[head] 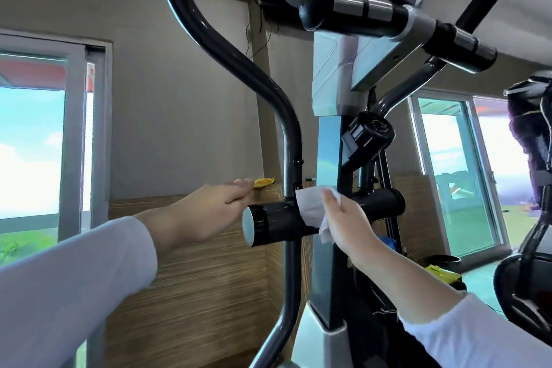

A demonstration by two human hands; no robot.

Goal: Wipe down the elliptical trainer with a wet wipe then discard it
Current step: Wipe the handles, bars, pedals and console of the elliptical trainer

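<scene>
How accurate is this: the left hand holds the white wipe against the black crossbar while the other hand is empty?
Wrong hand. The head view shows the right hand holding the white wipe against the black crossbar; the left hand is empty.

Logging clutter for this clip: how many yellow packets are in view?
2: one yellow crinkled packet on the wooden ledge past the left hand, another low beside the right forearm. More may be hidden.
</scene>
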